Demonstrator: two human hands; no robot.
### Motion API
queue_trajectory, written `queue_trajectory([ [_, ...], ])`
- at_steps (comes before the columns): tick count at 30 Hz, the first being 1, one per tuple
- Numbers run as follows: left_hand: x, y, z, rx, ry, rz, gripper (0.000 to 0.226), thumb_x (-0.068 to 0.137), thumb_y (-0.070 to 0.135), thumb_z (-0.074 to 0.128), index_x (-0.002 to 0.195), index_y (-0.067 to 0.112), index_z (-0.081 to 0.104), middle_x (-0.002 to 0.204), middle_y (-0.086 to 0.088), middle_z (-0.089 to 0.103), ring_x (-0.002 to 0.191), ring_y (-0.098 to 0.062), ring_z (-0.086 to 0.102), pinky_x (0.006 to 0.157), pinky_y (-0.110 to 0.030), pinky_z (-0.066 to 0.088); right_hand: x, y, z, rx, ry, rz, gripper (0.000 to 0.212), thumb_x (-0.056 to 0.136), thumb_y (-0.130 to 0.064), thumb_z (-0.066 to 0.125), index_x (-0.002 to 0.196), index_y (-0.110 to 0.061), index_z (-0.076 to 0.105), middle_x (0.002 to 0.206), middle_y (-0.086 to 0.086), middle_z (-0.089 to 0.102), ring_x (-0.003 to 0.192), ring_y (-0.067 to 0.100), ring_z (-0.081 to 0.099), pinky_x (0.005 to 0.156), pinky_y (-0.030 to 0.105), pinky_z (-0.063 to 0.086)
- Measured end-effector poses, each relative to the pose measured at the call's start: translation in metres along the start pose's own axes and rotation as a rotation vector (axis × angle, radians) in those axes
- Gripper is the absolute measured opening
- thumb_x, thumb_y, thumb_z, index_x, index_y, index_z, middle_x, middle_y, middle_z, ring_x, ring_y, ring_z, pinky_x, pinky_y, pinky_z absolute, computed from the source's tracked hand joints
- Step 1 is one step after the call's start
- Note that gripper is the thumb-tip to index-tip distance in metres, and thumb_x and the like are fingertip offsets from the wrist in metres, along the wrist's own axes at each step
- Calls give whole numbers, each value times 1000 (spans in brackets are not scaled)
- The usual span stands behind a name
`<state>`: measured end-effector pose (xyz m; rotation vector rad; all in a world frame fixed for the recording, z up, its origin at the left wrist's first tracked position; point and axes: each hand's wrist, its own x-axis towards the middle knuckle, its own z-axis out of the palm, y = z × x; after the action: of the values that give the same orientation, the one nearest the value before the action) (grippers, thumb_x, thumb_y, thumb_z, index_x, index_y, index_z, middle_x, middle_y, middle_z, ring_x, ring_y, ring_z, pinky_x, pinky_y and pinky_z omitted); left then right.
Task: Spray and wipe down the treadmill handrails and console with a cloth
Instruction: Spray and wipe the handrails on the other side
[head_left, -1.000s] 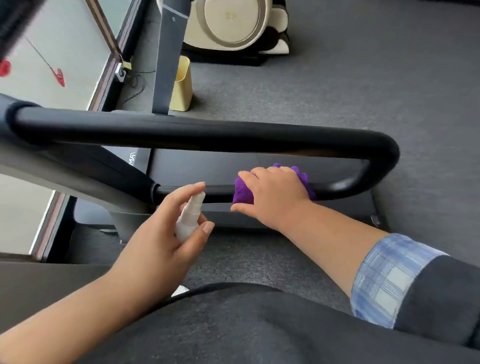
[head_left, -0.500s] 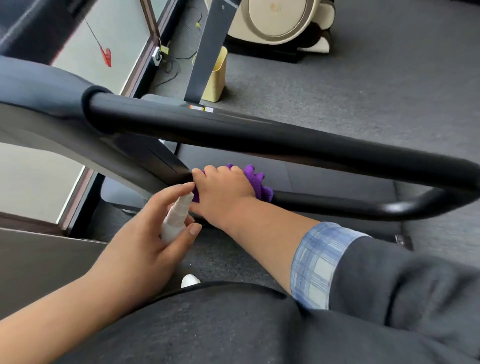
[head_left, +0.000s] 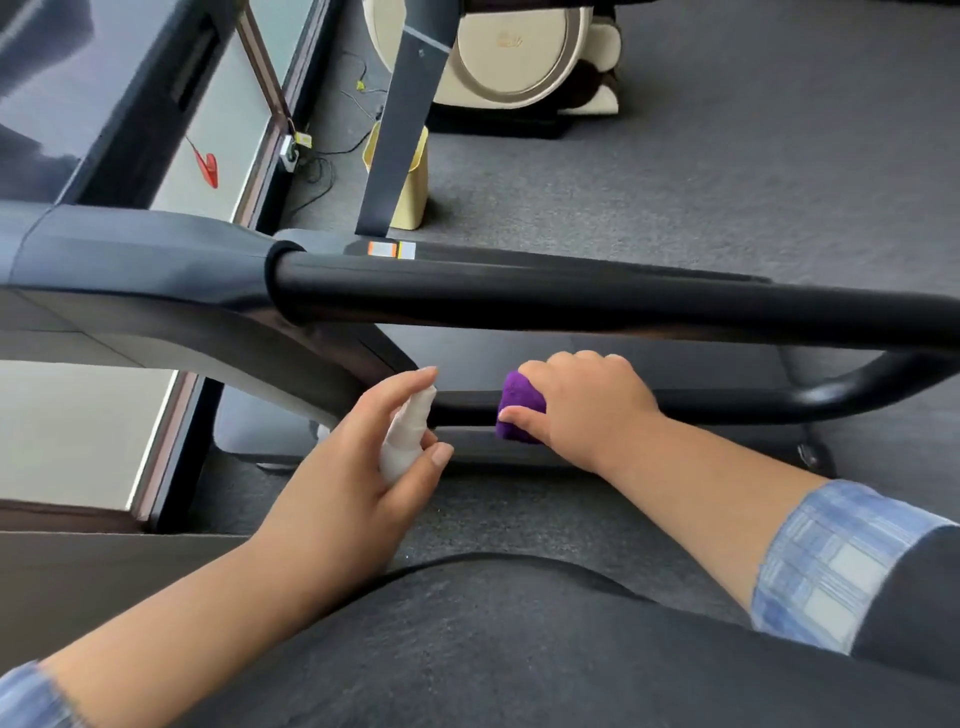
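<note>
1. the right hand (head_left: 582, 402) grips a bunched purple fuzzy cloth (head_left: 519, 408) around the thin lower black handrail bar (head_left: 727, 402), under the thick upper black handrail (head_left: 571, 301).
2. the left hand (head_left: 358, 467) is curled round a small white spray bottle (head_left: 405, 441), forefinger on its top, just beside the cloth.
3. likely risk: spray hitting the fingers or the grey carpet floor (head_left: 727, 156) instead of the bar; the cloth could slip off.
4. no brand is readable; an orange-and-white sticker (head_left: 392, 250) is too blurred.

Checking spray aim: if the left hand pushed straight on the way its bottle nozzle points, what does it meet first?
Probably the thin lower handrail bar, right ahead of the spray bottle that the left hand grips. The purple cloth under the right hand sits further right along that bar. Depth is unclear.
</note>
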<state>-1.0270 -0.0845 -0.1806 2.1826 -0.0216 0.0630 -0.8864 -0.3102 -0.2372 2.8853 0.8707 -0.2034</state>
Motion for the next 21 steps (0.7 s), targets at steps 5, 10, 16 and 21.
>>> queue_trajectory([
  [5, -7, -14, -16, 53, 2, 24, 49, 94, 51, 57, 130, 68, 30, 98, 24, 62, 81, 1, 61, 69, -4, 40, 23, -44, 4, -51, 38, -56, 65, 87, -81, 22, 102, -29, 57, 99, -3, 66, 93, 26, 63, 70, 38, 28],
  [10, -15, -19, -24, 68, 8, 8, 52, 86, 49, 55, 131, 63, 34, 103, 36, 59, 82, 16, 58, 71, 2, 36, 44, -78, 6, 31, 19, -144, 61, 92, -74, 34, 127, -29, 53, 113, 2, 64, 107, 30, 61, 75, 40, 30],
  [16, -6, 1, -6, 48, -5, 12, 52, 81, 54, 53, 127, 69, 33, 100, 30, 63, 79, 9, 62, 66, 1, 38, 28, -47, 4, 27, -8, -188, 60, 95, -70, 37, 141, -33, 44, 120, 4, 61, 111, 30, 58, 84, 42, 40],
  [21, 7, 28, 28, 22, -50, 42, 53, 80, 57, 53, 125, 72, 31, 101, 29, 63, 77, 3, 63, 62, -9, 43, -1, 2, 4, 14, 19, -129, 49, 98, -64, 36, 134, -33, 50, 115, 1, 63, 105, 28, 60, 79, 40, 40],
])
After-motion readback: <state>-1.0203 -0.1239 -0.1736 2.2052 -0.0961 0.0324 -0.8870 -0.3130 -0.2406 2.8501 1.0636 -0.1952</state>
